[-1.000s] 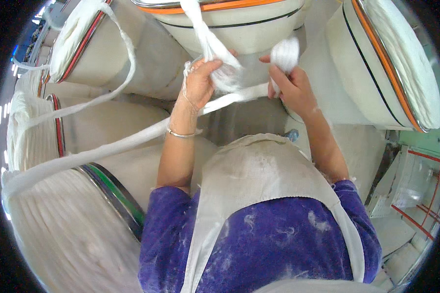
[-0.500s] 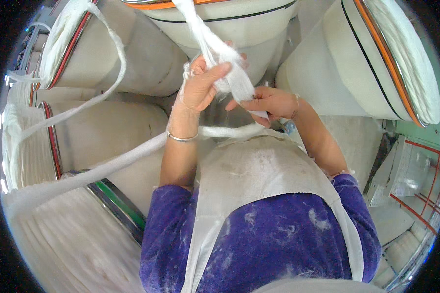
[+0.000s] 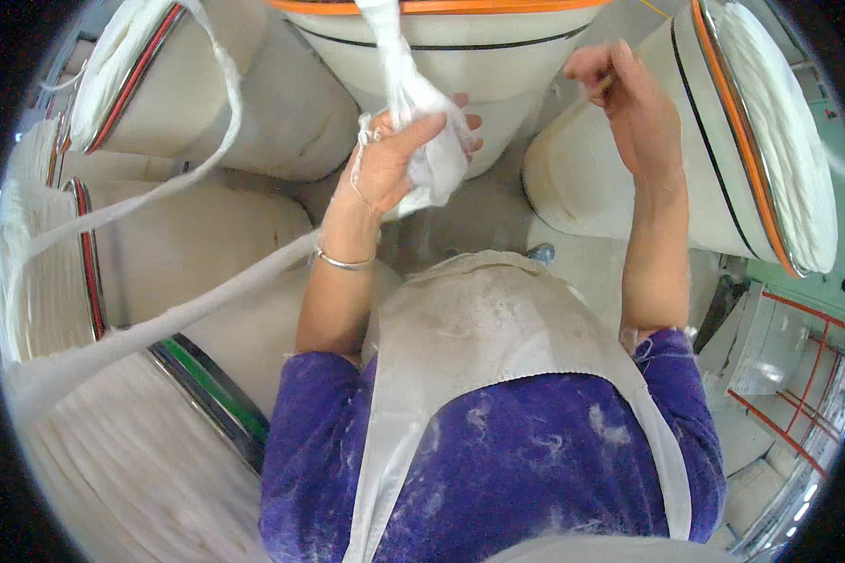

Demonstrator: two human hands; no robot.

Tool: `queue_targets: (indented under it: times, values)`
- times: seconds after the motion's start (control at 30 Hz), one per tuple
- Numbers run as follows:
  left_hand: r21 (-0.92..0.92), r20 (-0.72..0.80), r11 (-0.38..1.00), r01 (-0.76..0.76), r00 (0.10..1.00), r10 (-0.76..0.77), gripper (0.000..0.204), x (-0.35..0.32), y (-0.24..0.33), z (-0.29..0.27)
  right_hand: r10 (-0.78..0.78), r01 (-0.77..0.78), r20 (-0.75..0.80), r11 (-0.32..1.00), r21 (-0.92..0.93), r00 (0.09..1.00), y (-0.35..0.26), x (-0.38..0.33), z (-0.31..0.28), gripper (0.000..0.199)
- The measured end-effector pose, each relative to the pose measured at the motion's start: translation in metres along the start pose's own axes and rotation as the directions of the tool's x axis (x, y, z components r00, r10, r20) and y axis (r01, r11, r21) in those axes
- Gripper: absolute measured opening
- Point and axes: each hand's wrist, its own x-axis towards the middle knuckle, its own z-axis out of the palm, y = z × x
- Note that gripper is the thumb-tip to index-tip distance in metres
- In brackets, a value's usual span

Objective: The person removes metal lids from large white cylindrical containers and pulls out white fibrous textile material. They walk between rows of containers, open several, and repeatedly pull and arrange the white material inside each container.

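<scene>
My left hand [image 3: 399, 155] is closed around a bunched, fluffy white cotton sliver [image 3: 437, 169], thumb on top and fingertips showing on the far side. From that bunch, one strand runs up toward the can at the top, and another stretches down left past my wrist. Loose wisps cling to the back of this hand. My right hand [image 3: 634, 108] is raised to the right, apart from the sliver. Its fingers are curled in, and nothing shows in them.
A tall pale can with an orange rim [image 3: 441, 7] stands ahead. Another orange-rimmed can [image 3: 629, 159] leans into view at right. Red-rimmed cans [image 3: 235, 103] full of coiled sliver line the left; a green-banded one [image 3: 211, 389] is nearest. A sliver loop [image 3: 230, 84] hangs at upper left.
My right hand has let go of the sliver and moved up and to the right. The flat strip it held now lies bunched in my left hand, which has barely moved.
</scene>
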Motion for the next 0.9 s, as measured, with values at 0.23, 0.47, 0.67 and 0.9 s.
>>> queue_targets:
  times: [0.23, 0.47, 0.67, 0.9]
  values:
    - [0.21, -0.174, 0.976, 0.052, 0.985, -0.015, 0.02, -0.011, 0.011, 0.0, 0.094, -0.165, 0.514, 0.982, 0.093, 0.853, -0.001, 0.063, 0.075, 0.041]
    - [0.889, -0.297, 0.407, 0.21, 0.941, 0.163, 0.021, -0.019, 0.033, 0.006, 0.128, -0.211, 0.408, 0.964, 0.164, 0.904, -0.002, 0.056, 0.091, 0.016]
    - [0.713, -0.109, 0.697, 0.071, 0.994, 0.01, 0.021, -0.02, 0.036, 0.009, 0.17, -0.138, 0.187, 0.975, -0.176, 0.967, -0.012, 0.046, 0.098, 0.021]
    - [0.895, -0.037, 0.446, -0.015, 0.993, 0.109, 0.026, -0.021, 0.033, -0.008, 0.112, -0.075, 0.193, 0.979, -0.189, 0.975, -0.012, 0.045, 0.099, 0.034]
